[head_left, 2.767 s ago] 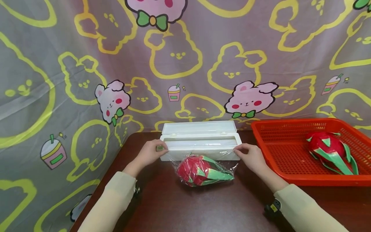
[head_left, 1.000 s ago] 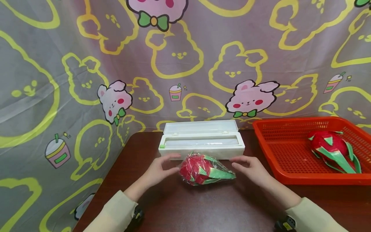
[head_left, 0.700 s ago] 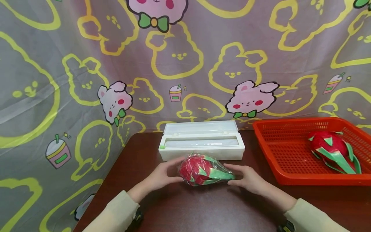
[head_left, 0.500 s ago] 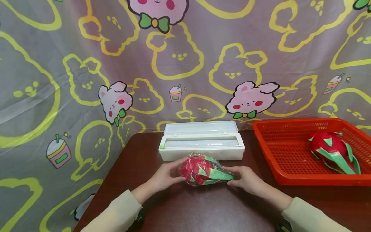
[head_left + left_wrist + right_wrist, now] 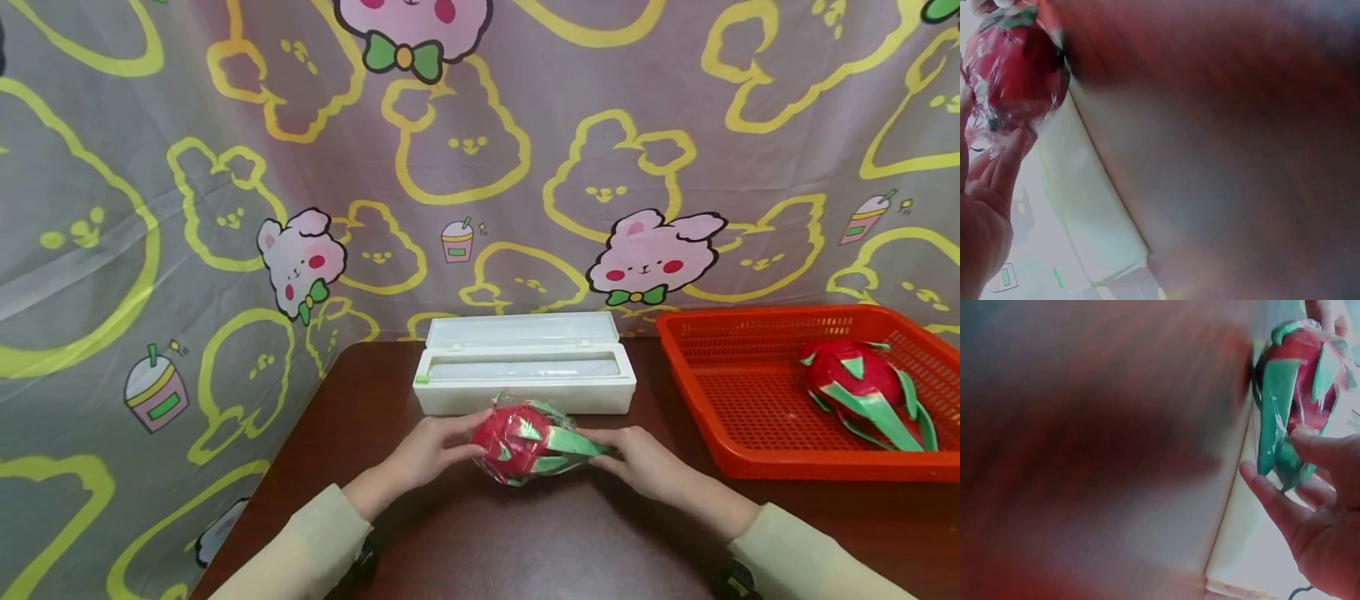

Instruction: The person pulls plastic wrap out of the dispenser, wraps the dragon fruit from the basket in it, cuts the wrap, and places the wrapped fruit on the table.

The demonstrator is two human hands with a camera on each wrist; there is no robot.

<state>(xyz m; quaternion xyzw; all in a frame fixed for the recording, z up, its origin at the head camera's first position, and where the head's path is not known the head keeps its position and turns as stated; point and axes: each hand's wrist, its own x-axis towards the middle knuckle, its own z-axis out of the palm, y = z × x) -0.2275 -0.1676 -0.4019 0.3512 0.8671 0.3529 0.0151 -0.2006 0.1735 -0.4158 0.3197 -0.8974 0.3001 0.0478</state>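
Pinching the fruit [image 5: 517, 437] at both ends, left hand [image 5: 427, 452] and right hand [image 5: 643, 461] (careful now!) could lose it if the film [image 5: 1017, 107] slides loose.

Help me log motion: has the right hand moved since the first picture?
Yes: against the red basket, the right hand sits lower and slightly left in the head view, now holding the fruit.

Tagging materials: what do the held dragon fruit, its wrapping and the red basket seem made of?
Dragon fruit: perhaps fabric or foam, by its flat flaps; glare masks its finish.
Wrapping: likely clear, glossy plastic film, wrinkled and glinting.
Red basket: likely moulded plastic, satin, evenly perforated.
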